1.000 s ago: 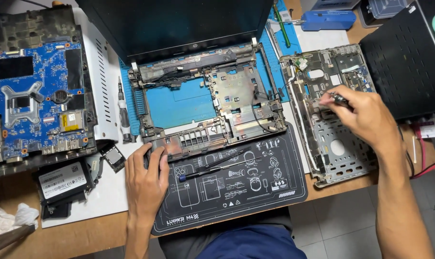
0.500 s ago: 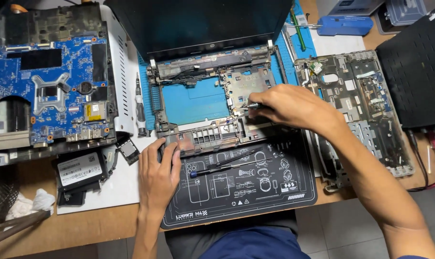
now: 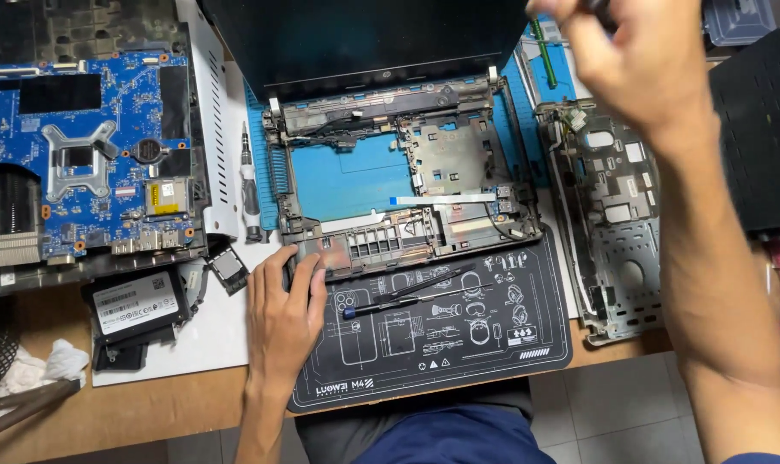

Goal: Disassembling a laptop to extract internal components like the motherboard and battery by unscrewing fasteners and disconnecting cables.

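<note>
Item: stripped laptop chassis [image 3: 390, 185], tabletop centre, long axis left-right. My left hand [image 3: 280, 322] lies flat, fingers spread on its front-left corner. My right hand [image 3: 639, 60], raised at the far right, is curled; contents unclear.

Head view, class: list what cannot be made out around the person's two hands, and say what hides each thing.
- Right hand: blurred, cut by the top edge; whatever its fingers pinch cannot be told.
- Laptop chassis: its front left corner lies under the left hand.
- Grey metal frame: its top is hidden behind the right hand.
- Black work mat: its diagrams are too small to tell apart.
</note>
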